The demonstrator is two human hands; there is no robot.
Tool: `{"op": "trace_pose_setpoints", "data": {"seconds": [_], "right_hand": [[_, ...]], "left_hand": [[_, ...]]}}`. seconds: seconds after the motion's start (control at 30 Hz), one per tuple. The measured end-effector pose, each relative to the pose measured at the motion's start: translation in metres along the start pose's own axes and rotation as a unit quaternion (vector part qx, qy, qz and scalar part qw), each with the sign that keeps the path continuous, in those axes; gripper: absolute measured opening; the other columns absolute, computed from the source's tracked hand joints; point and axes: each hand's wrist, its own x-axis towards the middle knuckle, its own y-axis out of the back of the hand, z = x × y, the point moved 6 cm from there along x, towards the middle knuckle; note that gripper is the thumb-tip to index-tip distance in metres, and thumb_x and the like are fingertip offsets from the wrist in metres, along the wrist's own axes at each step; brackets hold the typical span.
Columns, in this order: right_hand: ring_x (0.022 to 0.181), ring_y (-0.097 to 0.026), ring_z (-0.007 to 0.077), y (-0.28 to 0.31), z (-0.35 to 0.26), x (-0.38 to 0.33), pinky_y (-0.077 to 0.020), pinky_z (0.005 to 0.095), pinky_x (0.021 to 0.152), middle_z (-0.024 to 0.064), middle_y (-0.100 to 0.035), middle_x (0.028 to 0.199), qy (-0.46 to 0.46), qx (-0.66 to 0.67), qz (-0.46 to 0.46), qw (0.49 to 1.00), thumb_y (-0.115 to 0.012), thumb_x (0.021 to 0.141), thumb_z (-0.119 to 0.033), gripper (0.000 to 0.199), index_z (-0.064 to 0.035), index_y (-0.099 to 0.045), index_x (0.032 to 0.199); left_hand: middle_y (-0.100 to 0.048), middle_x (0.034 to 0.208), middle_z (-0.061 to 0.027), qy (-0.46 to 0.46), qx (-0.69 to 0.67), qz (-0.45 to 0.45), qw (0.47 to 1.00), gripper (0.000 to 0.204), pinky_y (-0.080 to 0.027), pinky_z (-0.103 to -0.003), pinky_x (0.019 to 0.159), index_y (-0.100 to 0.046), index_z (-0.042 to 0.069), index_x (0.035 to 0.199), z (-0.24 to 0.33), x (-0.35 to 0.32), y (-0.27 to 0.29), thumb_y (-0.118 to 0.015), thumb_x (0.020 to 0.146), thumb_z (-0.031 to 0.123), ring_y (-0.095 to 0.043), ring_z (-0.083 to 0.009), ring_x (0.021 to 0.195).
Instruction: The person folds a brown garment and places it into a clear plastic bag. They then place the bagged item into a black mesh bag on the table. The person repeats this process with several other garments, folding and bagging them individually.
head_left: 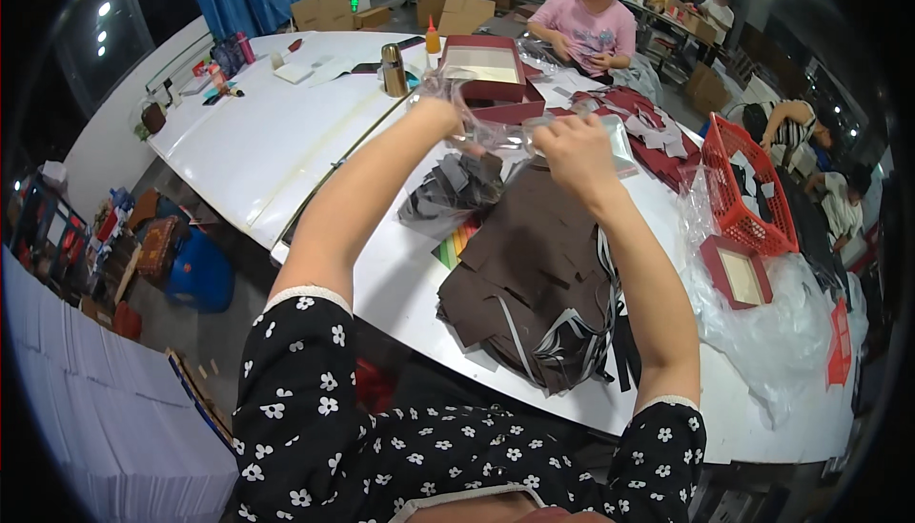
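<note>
Both my arms reach out over a white table. My left hand [442,120] is closed on a clear plastic bag [498,134], which stretches across to my right side. My right hand [576,153] pinches the other side of that bag. Beneath my hands lies a big heap of dark brown fabric pieces [534,246] with grey strips along its right side. A bundle of grey pieces in clear plastic [448,187] rests just left of the heap. Dark red box parts [481,63] stand beyond my hands.
A red plastic basket [753,189] holds pieces at the right. Near it are a small red box [736,272] and crumpled plastic sheeting [772,342]. Dark red fabric pieces [658,127] lie at the far right. A metal flask [393,70] stands far left. A person in pink [593,27] sits opposite.
</note>
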Motion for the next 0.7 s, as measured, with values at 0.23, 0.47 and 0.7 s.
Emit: {"op": "trace_pose_setpoints", "data": {"seconds": [0.23,0.47,0.7], "right_hand": [[0.07,-0.064,0.0229,-0.012,-0.013,0.015,-0.0429,0.0395,0.065,0.0051,-0.065,0.072,-0.07,-0.03,0.064,0.995,-0.06,0.082,-0.017,0.008,-0.0121,-0.06,0.075],[0.088,-0.068,0.0214,-0.074,0.009,-0.04,-0.0512,0.0339,0.073,0.0115,-0.071,0.098,-0.364,0.531,-0.063,0.762,-0.064,0.091,-0.028,0.04,-0.0072,-0.06,0.125],[0.089,-0.064,0.0147,-0.079,0.004,-0.231,-0.0509,0.0313,0.074,0.0074,-0.066,0.099,-0.641,0.639,-0.122,0.408,-0.063,0.092,-0.025,0.039,-0.0002,-0.058,0.121]], "left_hand": [[-0.055,0.138,-0.018,0.13,-0.032,0.035,0.99,0.116,-0.047,-0.045,0.098,-0.023,0.016,0.154,-0.065,-0.056,0.016,-0.064,0.067,0.081,-0.057,-0.0339,0.122],[-0.063,0.119,-0.0209,-0.068,-0.629,0.197,0.749,0.063,-0.052,-0.042,0.087,-0.056,0.002,0.124,-0.039,-0.1,0.025,-0.058,0.092,0.057,-0.064,-0.0282,0.106],[-0.065,0.111,-0.0151,-0.317,-0.255,0.511,0.757,0.029,-0.047,-0.04,0.094,-0.064,0.003,0.113,0.123,-0.217,-0.014,-0.068,0.085,0.011,-0.063,-0.0319,0.105]]}}
